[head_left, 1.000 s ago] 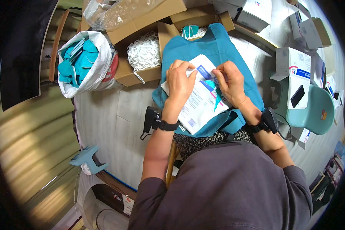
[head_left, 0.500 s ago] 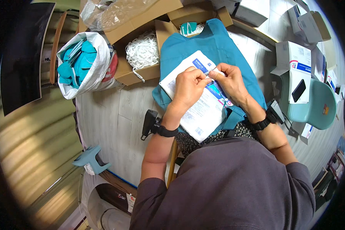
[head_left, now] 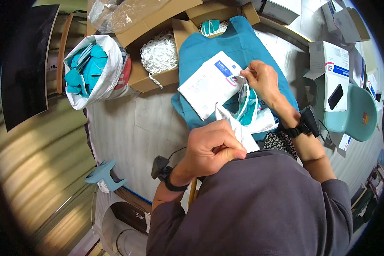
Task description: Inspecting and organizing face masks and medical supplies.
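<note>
On the teal apron over my lap lies a white printed plastic pouch (head_left: 207, 87) with a blue label. Its film is torn apart toward me, and teal face masks (head_left: 248, 106) with pale edges show in the gap. My right hand (head_left: 263, 83) pinches the film near the label's end. Lower down, close to my shirt, my left hand (head_left: 215, 145) is closed on a white flap of torn film (head_left: 239, 130). Part of that flap is hidden behind my left fingers. Each of my wrists wears a black strapped device.
Beyond the apron (head_left: 226, 47) stands an open carton (head_left: 134, 81) of white elastic loops (head_left: 160, 53). A white sack (head_left: 111, 87) of teal masks stands at left. Right, a pale green chair (head_left: 356, 113) holds white boxes and a phone (head_left: 335, 96); a small blue stool (head_left: 106, 176) stands lower left.
My left hand has pulled down and toward me, away from my right hand. The pouch has torn open, exposing masks. My right hand has shifted slightly up and right.
</note>
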The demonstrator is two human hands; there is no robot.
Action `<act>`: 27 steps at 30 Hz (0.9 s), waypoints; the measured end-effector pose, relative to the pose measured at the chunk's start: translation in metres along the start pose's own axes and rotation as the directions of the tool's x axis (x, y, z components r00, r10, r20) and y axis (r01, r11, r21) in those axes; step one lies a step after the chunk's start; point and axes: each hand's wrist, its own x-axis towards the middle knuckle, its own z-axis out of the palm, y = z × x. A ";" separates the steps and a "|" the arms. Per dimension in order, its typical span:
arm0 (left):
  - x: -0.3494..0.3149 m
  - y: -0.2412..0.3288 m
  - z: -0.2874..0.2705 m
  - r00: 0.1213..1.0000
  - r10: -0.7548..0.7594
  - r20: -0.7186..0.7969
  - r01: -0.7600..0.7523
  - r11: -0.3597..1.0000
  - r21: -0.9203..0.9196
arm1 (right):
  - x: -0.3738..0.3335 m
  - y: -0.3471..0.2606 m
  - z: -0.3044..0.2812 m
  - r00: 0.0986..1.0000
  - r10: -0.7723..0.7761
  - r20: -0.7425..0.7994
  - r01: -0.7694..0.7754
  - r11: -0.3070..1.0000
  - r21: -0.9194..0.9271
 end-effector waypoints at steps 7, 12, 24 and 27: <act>0.062 -0.072 -0.066 0.813 -0.414 -0.409 0.563 0.739 0.371 | -0.012 -0.020 -0.002 0.952 -0.298 -0.064 0.300 0.878 0.373; 0.090 -0.154 -0.067 0.953 -0.103 -0.286 0.290 0.589 0.755 | -0.022 -0.024 0.001 0.971 -0.239 0.017 0.208 0.877 0.432; 0.079 -0.144 -0.058 0.892 -0.357 -0.278 0.452 0.705 0.546 | -0.012 -0.020 -0.003 0.909 -0.348 -0.230 0.407 0.860 0.308; 0.070 -0.133 -0.051 0.951 -0.252 -0.180 0.306 0.852 0.424 | -0.009 -0.018 0.001 0.907 -0.283 -0.312 0.385 0.859 0.338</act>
